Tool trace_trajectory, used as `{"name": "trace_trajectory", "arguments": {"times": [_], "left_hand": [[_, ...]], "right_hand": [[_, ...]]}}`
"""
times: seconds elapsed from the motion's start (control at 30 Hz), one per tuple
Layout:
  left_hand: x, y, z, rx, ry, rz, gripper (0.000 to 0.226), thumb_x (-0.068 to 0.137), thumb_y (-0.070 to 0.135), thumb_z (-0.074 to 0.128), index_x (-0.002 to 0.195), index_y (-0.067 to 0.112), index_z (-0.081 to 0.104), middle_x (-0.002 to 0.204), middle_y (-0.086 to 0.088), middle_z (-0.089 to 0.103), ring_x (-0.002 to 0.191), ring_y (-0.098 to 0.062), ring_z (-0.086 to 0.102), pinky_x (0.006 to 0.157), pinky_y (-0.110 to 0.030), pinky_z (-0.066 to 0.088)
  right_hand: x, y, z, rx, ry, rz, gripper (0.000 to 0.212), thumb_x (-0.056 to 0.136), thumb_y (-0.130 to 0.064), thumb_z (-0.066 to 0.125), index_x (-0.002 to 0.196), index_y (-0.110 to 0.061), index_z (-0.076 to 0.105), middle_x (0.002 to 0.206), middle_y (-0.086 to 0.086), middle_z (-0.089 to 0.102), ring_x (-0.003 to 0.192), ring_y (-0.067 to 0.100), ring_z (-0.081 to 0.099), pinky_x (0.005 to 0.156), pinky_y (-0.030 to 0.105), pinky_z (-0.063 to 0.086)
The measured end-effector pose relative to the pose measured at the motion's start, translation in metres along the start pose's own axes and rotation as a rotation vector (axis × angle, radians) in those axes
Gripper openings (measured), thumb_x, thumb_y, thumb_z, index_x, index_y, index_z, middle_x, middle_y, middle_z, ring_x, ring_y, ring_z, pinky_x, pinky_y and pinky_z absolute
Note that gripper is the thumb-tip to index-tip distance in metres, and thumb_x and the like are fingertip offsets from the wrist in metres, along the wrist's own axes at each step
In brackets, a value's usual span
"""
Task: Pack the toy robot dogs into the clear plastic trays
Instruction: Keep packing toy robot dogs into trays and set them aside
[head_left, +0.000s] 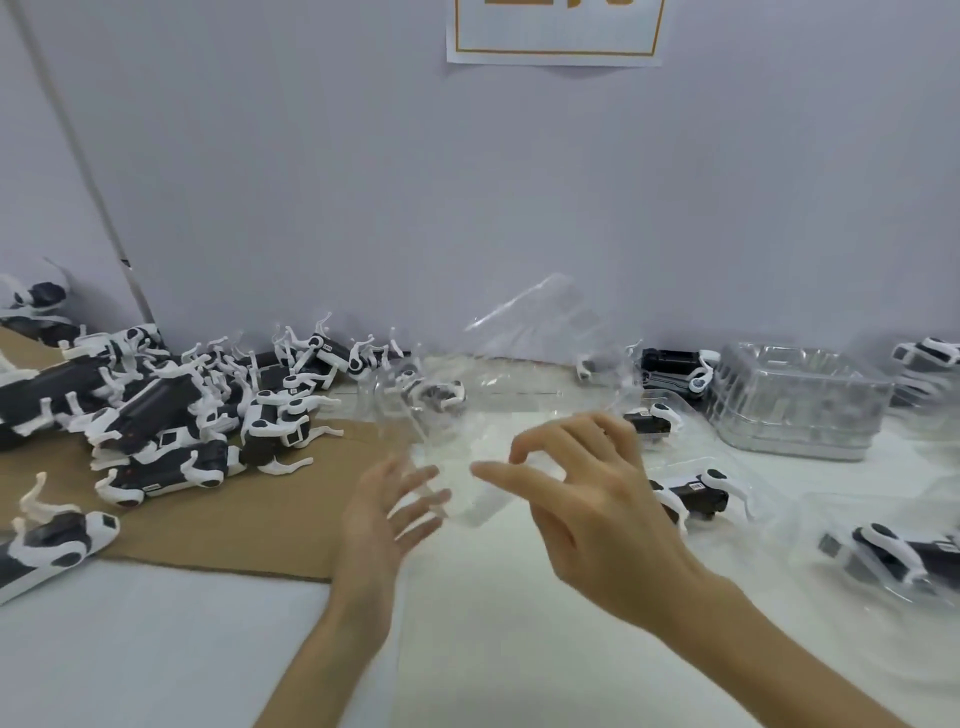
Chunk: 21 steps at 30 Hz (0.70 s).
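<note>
A heap of black-and-white toy robot dogs (156, 410) lies on brown cardboard (249, 519) at the left. A clear plastic tray (467, 415) floats tilted in mid-air before me, blurred by motion, one flap raised toward the wall. My left hand (384, 514) is spread open just below its near edge, fingers apart. My right hand (587, 499) is open too, thumb and fingers curled near the tray, apparently not gripping it. Packed dogs in clear trays (696, 493) lie to the right.
A stack of empty clear trays (800, 400) stands at the back right. More trayed dogs (893, 561) sit at the right edge. A grey partition wall (467, 208) with a paper notice (556, 31) closes the back. White table surface (156, 649) lies near me.
</note>
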<state>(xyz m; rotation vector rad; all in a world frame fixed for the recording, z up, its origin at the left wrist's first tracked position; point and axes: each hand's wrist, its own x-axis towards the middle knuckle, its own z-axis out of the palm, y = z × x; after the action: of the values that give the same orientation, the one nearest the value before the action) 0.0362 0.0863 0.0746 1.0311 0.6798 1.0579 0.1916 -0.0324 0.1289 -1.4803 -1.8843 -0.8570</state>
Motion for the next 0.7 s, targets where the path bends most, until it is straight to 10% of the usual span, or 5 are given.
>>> {"name": "trace_trajectory", "arguments": {"times": [0.37, 0.53, 0.7], "left_hand": [[0.006, -0.001, -0.013, 0.120, 0.215, 0.039, 0.020, 0.099, 0.028, 0.051, 0.107, 0.019, 0.066, 0.113, -0.007, 0.070, 0.102, -0.019, 0.064, 0.090, -0.036, 0.046], [0.002, -0.012, -0.012, 0.269, 0.113, 0.090, 0.046, 0.063, 0.027, 0.066, 0.110, 0.027, 0.065, 0.114, 0.008, 0.067, 0.106, 0.004, 0.060, 0.083, -0.021, 0.042], [0.005, -0.027, -0.012, 0.331, 0.054, 0.129, 0.038, 0.071, 0.016, 0.076, 0.106, 0.029, 0.068, 0.106, 0.014, 0.073, 0.099, 0.008, 0.064, 0.082, -0.020, 0.045]], "right_hand": [[-0.033, -0.034, 0.030, 0.120, -0.694, 0.058, 0.050, 0.103, -0.027, 0.042, 0.150, -0.035, 0.028, 0.122, -0.005, 0.051, 0.107, 0.019, 0.045, 0.096, 0.035, 0.036], [-0.012, -0.012, 0.033, 0.443, -0.747, 0.221, 0.046, 0.102, -0.040, 0.047, 0.146, -0.041, 0.036, 0.128, -0.015, 0.048, 0.112, 0.008, 0.049, 0.094, 0.028, 0.041], [0.016, 0.054, 0.041, 0.448, -0.593, 0.400, 0.030, 0.098, -0.029, 0.058, 0.127, -0.037, 0.058, 0.112, -0.016, 0.058, 0.094, 0.001, 0.058, 0.084, 0.023, 0.045]]}}
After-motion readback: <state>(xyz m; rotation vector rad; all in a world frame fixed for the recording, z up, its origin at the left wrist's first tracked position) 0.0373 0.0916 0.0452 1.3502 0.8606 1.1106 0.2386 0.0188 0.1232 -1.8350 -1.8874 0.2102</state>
